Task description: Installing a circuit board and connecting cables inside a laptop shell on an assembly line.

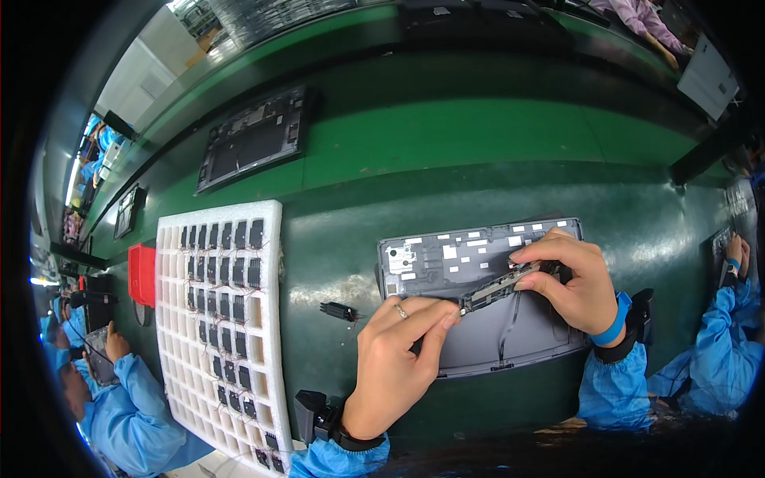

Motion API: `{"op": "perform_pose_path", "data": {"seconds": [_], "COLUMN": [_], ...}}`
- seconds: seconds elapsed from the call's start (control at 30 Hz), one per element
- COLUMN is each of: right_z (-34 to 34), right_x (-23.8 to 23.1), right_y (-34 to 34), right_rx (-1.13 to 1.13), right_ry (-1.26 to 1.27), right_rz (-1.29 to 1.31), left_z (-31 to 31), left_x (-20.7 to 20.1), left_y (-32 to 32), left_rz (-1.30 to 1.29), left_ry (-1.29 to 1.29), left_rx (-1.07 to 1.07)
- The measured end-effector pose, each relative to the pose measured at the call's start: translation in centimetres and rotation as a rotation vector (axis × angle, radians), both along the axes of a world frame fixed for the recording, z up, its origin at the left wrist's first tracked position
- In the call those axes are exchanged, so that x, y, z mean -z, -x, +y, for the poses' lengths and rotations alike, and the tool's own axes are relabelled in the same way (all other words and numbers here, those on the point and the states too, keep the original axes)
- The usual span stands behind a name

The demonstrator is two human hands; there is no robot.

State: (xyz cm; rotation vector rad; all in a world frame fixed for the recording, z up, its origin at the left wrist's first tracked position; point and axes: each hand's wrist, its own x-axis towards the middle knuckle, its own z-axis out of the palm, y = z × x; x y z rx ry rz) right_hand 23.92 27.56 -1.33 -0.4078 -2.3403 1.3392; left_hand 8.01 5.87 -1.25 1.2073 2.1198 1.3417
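A grey laptop casing (470,338) lies open-side up on the green bench before me, its inside dotted with white stickers. Over it I hold a narrow dark board-like part (494,291), tilted up toward the right. My left hand (401,350), with a ring on one finger, pinches its lower left end. At its other end, my right hand (575,279) grips the part between thumb and forefinger. A dark ribbon cable (508,323) runs down across the casing below it. Just left of the casing lies a small black component (339,311) with a thin wire.
A white foam tray (275,319) with several black wired components stands at left, a red bin (142,275) beside it. Another laptop casing (255,139) lies on the farther green strip. Co-workers in blue sleeves sit left (139,414) and right (721,350).
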Motion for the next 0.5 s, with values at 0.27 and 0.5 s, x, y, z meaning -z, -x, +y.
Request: {"op": "perform_pose_path", "data": {"seconds": [0.27, 0.5], "right_z": [-0.07, -0.33], "right_x": [-0.23, 0.04], "right_y": [0.16, 0.32], "right_rx": [-0.033, -0.041], "right_ry": [-0.092, -0.108], "right_rz": [0.02, 0.016], "left_z": [-0.17, -0.09], "left_x": [-0.1, 0.59], "left_y": [-0.1, -0.38], "left_rz": [0.055, 0.134], "left_ry": [0.032, 0.035], "left_rx": [0.014, -0.016]}}
